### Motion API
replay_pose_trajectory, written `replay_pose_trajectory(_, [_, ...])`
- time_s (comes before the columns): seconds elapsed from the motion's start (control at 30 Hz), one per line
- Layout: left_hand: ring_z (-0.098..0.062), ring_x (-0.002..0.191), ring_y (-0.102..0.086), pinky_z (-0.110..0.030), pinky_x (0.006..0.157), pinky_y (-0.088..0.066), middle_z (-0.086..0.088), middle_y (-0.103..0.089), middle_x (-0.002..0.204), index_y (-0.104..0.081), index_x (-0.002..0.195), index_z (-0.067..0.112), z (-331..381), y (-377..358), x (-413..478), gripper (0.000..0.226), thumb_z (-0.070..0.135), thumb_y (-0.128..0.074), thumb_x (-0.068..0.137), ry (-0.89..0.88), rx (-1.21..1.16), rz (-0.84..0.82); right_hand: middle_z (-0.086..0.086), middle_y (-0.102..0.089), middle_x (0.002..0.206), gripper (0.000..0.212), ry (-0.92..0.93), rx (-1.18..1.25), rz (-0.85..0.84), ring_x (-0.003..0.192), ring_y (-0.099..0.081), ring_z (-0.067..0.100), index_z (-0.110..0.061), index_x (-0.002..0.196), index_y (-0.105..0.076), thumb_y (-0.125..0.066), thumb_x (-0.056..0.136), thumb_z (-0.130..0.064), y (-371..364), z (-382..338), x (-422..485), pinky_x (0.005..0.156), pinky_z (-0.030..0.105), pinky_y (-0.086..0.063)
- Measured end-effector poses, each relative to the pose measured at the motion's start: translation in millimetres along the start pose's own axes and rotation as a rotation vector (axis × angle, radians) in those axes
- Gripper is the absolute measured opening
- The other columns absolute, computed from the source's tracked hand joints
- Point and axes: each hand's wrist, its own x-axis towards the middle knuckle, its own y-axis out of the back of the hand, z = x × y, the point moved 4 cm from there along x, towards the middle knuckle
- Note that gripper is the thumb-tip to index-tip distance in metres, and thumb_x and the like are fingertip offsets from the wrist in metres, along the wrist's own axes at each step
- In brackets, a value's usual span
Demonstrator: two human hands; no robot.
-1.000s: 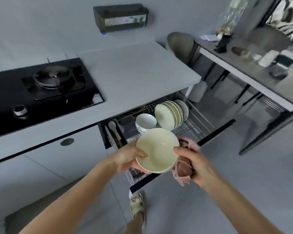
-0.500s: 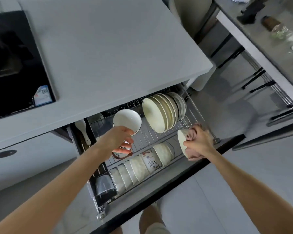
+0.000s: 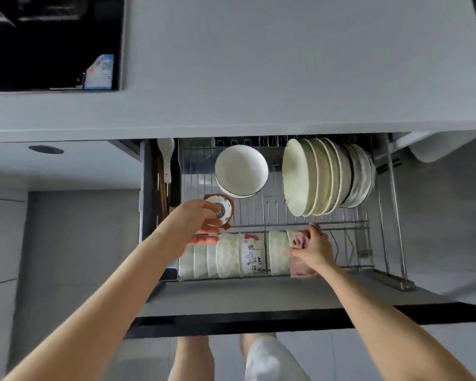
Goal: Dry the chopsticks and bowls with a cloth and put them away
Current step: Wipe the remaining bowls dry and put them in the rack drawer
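Rack w/ plates, bowl row, sm. bowl, cloth by row.

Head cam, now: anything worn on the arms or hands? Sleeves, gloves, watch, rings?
Nothing visible. The left forearm and right forearm are bare to the frame edge, no sleeves. The left hand and right hand have no gloves; no watch or bracelet shows. Blur could hide a thin ring.
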Motion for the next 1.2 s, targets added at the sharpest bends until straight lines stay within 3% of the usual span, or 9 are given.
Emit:
replay_pose_trajectory(0.17, [-0.026, 0.076, -0.064, -0.034, 0.066, -0.057, -0.015, -0.066, 0.085, -0.063, 0.102, 0.008, -27, 11, -9, 0.019, 0.002, -0.047, 0.094, 0.054, -0.115, 0.055, 0.013, -0.053, 0.111, 0.063, -0.073, -0.014, -0.040, 0.093, -0.057, 0.028, -0.013, 0.111, -0.050, -0.083, 0.064, -0.036, -5, 1, -7, 0.083, 0.041, -0.053])
replay_pose_trajectory(0.33, [-0.029, 0.082, -0.064, -0.036, 0.072, -0.057, -0.016, -0.065, 0.090, -0.063, 0.104, 0.008, -43, 36, -38, 0.018, 0.005, -0.047, 0.096, 0.030, -0.223, 0.066, 0.000, -0.060, 0.099, 0.032, 0.205, 0.025, 0.055, 0.086, -0.058, 0.018, -0.019, 0.097, -0.053, -0.075, 0.074, -0.026, 34, -57, -40, 0.077, 0.035, -0.053])
replay_pose_trajectory(0.5, [-0.028, 0.083, -0.067, -0.037, 0.076, -0.058, -0.018, -0.067, 0.096, -0.063, 0.105, 0.006, -75, 91, -86, 0.018, 0.005, -0.048, 0.096, -0.072, -0.451, 0.056, -0.011, -0.062, 0.092, 0.010, 0.269, 0.615, -0.393, 0.087, -0.059, 0.004, -0.032, 0.092, -0.058, -0.066, 0.086, -0.031, 39, -194, -128, 0.083, 0.030, -0.050])
replay_pose_trajectory(0.57, [-0.025, 0.078, -0.067, -0.033, 0.068, -0.059, -0.015, -0.067, 0.091, -0.063, 0.105, 0.007, -89, 115, -105, 0.016, 0.008, -0.049, 0.096, -0.129, -0.523, 0.046, -0.009, -0.066, 0.106, 0.022, 0.309, 0.679, -0.560, 0.096, -0.062, 0.004, -0.035, 0.109, -0.061, -0.063, 0.087, -0.035, 21, -251, -170, 0.077, 0.027, -0.049])
replay_pose_trajectory(0.73, [-0.004, 0.055, -0.061, -0.016, 0.049, -0.044, 0.004, -0.067, 0.073, -0.061, 0.103, 0.018, -147, 207, -173, 0.022, 0.032, -0.065, 0.087, -0.329, -0.549, 0.245, 0.001, -0.062, 0.125, 0.034, 0.405, 0.756, -0.932, 0.115, -0.059, 0.016, -0.026, 0.124, -0.055, -0.051, 0.092, -0.035, -65, -376, -297, 0.102, 0.037, -0.045])
replay_pose_trajectory(0.87, [-0.012, 0.060, -0.060, -0.024, 0.057, -0.051, -0.004, -0.060, 0.077, -0.059, 0.092, 0.017, -227, 310, -243, 0.012, 0.010, -0.066, 0.085, -0.503, -0.685, 0.403, 0.007, -0.070, 0.104, 0.037, 0.372, 0.826, -1.196, 0.090, -0.067, 0.019, -0.016, 0.119, -0.058, -0.060, 0.083, -0.029, -131, -456, -401, 0.079, 0.032, -0.054])
replay_pose_trajectory(1.0, [-0.011, 0.057, -0.063, -0.022, 0.052, -0.053, -0.004, -0.064, 0.074, -0.057, 0.082, 0.011, -305, 401, -312, 0.023, -0.012, -0.053, 0.085, -0.621, -0.860, 0.591, 0.017, -0.064, 0.112, 0.066, 0.361, 0.756, -1.529, 0.100, -0.064, 0.027, -0.003, 0.133, -0.048, -0.069, 0.073, -0.022, -192, -524, -502, 0.093, 0.039, -0.050])
replay_pose_trajectory(1.07, [-0.010, 0.052, -0.062, -0.020, 0.047, -0.051, -0.003, -0.065, 0.068, -0.057, 0.081, 0.008, -342, 442, -345, 0.024, -0.014, -0.049, 0.086, -0.690, -0.989, 0.646, 0.016, -0.067, 0.112, 0.052, 0.426, 0.606, -1.557, 0.099, -0.067, 0.026, -0.001, 0.129, -0.052, -0.059, 0.081, -0.018, -224, -553, -542, 0.092, 0.037, -0.052])
replay_pose_trajectory(1.2, [-0.008, 0.050, -0.060, -0.018, 0.047, -0.049, -0.003, -0.062, 0.068, -0.058, 0.083, 0.008, -402, 508, -396, 0.021, -0.009, -0.047, 0.089, -0.775, -1.111, 0.784, 0.017, -0.066, 0.119, 0.034, 0.803, 0.344, -1.329, 0.112, -0.061, 0.034, -0.011, 0.115, -0.067, -0.066, 0.082, -0.017, -270, -606, -599, 0.103, 0.052, -0.043])
